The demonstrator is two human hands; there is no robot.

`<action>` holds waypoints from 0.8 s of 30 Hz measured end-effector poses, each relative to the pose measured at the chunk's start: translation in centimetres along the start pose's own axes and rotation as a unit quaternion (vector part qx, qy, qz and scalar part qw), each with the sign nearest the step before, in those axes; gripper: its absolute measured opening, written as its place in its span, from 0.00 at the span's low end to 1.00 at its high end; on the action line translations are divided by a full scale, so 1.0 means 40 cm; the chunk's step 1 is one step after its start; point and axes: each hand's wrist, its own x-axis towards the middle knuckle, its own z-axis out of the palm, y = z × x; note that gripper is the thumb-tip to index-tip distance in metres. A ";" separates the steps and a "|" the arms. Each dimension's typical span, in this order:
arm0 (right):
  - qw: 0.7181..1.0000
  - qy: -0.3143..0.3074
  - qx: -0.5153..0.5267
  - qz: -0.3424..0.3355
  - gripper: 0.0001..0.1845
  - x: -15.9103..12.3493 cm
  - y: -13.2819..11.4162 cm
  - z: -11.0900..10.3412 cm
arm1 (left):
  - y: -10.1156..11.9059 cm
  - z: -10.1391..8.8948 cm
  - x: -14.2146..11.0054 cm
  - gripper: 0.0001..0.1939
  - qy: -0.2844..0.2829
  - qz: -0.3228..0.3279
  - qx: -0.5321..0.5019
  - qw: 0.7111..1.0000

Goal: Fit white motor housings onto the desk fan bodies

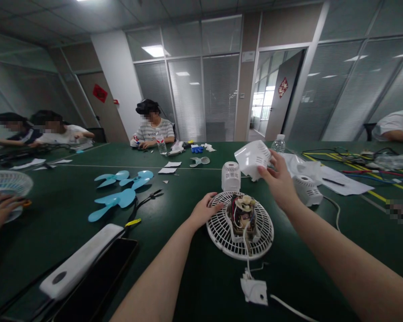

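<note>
My right hand (278, 176) grips a white plastic fan motor cover (253, 158) by its vented edge, holding it above the table. A round white fan grille (216, 232) lies flat in front of me, and my left hand (204, 210) rests on its left rim with the fingers spread. On the grille sits an exposed motor (245, 210) with wires around it. A white cord runs from it to a small white plastic piece (254, 290) on the table. Just behind the grille stands another white vented housing (231, 175).
Several blue fan blades (114, 201) lie left of centre, near a white power strip (82, 259) and a black phone (100, 281). At right are a vented housing (307, 190), paper (345, 180) and cables. Another person's hand (0, 212) is at a grille on the far left.
</note>
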 end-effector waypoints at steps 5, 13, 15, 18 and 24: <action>0.998 0.008 0.029 0.048 0.34 -0.154 -0.037 -0.066 | 0.006 -0.002 -0.001 0.32 0.011 0.002 0.036 0.999; 0.992 0.024 0.070 0.107 0.36 -0.240 0.036 -0.075 | 0.039 0.008 -0.023 0.26 0.109 0.061 0.132 0.983; 0.989 0.012 0.088 0.122 0.36 -0.242 0.044 -0.073 | 0.057 0.017 -0.036 0.21 0.158 0.130 0.168 0.964; 0.984 0.006 0.104 0.146 0.34 -0.247 0.046 -0.066 | 0.090 0.037 -0.059 0.19 0.185 0.215 0.155 0.946; 0.981 0.019 0.078 0.174 0.28 -0.264 0.042 -0.045 | 0.159 0.074 -0.114 0.31 0.144 0.319 0.152 0.924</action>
